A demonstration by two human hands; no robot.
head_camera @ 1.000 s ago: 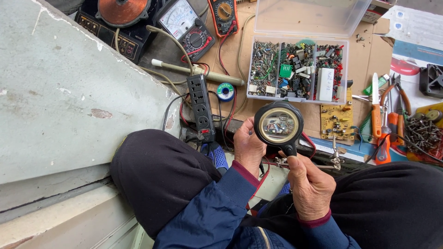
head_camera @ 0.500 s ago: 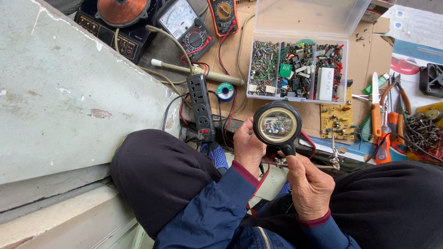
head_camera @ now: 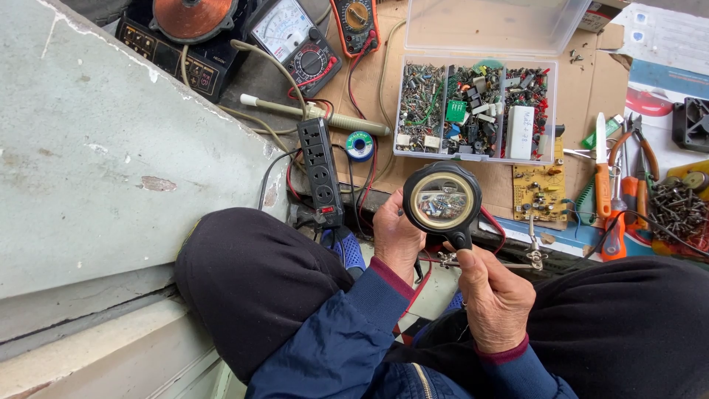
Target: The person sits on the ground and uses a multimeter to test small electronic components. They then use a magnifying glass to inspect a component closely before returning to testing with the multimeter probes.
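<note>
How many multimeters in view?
2: an analog multimeter with a white dial at top centre, and an orange multimeter just right of it, cut off by the top edge. Others may be out of frame.

Electronics repair workshop: multimeters (head_camera: pixel 295 41), parts box (head_camera: pixel 473 111)

Brown cardboard sheet (head_camera: pixel 369 89) as work surface. Parts box (head_camera: pixel 473 111), power strip (head_camera: pixel 322 171), circuit board (head_camera: pixel 539 193), pliers (head_camera: pixel 628 159) lying on it.

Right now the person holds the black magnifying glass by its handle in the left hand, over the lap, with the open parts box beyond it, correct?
Not quite: the head view shows the right hand gripping the magnifying glass by its handle. The left hand sits beside the lens. The parts box does lie open beyond it.
</note>
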